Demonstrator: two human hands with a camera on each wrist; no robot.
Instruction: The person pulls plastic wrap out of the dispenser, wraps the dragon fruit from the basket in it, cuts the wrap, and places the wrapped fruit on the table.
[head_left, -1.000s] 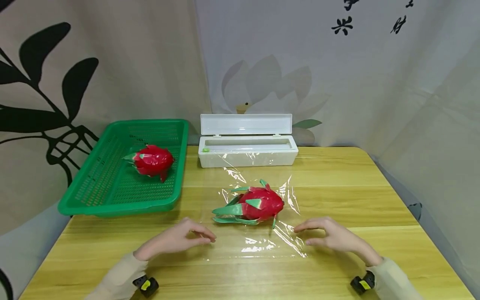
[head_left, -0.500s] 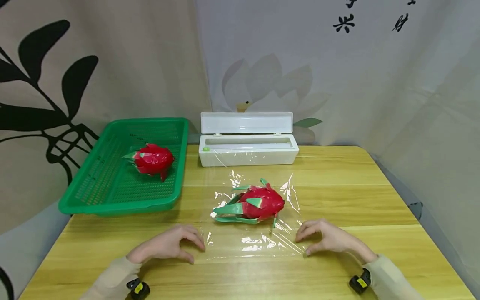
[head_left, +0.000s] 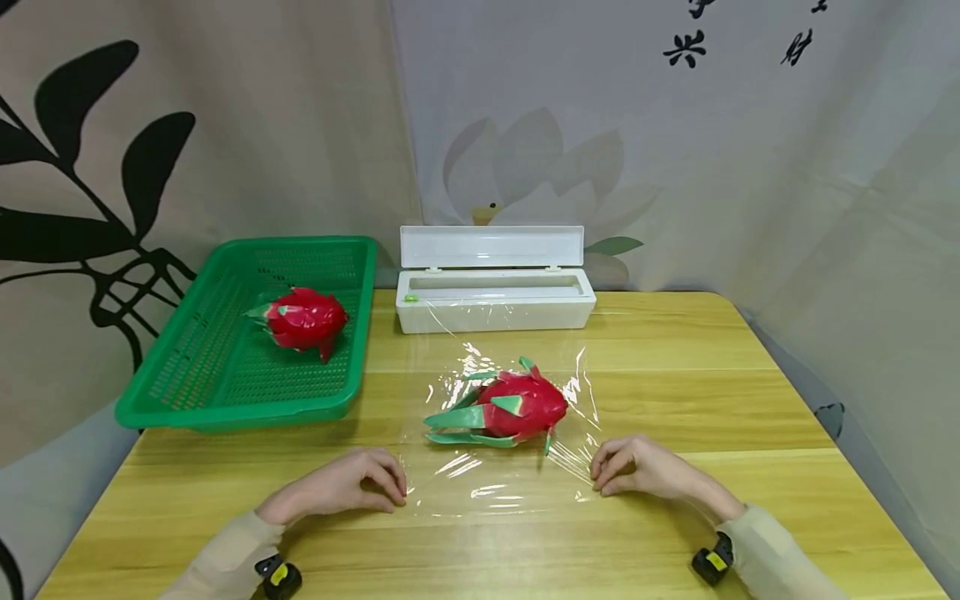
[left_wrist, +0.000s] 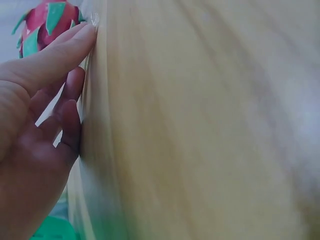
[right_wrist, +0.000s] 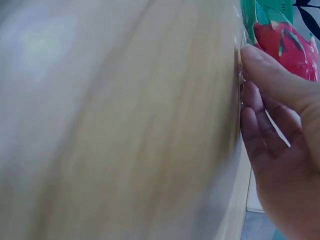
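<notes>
A red dragon fruit (head_left: 534, 410) with green scales lies on a sheet of clear plastic wrap (head_left: 487, 493) spread over the table. My left hand (head_left: 352, 483) pinches the wrap's near left corner between thumb and fingers, low at the tabletop. At the near right corner, my right hand (head_left: 648, 469) pinches the wrap too, and creases run from there toward the fruit. Shiny film shows at the thumb tip of the left hand (left_wrist: 45, 75) in the left wrist view. In the right wrist view, the dragon fruit (right_wrist: 290, 47) stands beyond the thumb.
Behind the fruit stands a white wrap dispenser box (head_left: 495, 315), lid raised, with the wrap reaching over its front. A green basket (head_left: 240, 417) at the left holds another dragon fruit (head_left: 306, 320). The wooden table (head_left: 720, 367) ends at a fabric backdrop (head_left: 787, 183).
My left hand has moved left and toward me, down to the wrap's corner. The right hand has lowered to its corner. Fingers of both have closed on the wrap; the dragon fruit stays put.
</notes>
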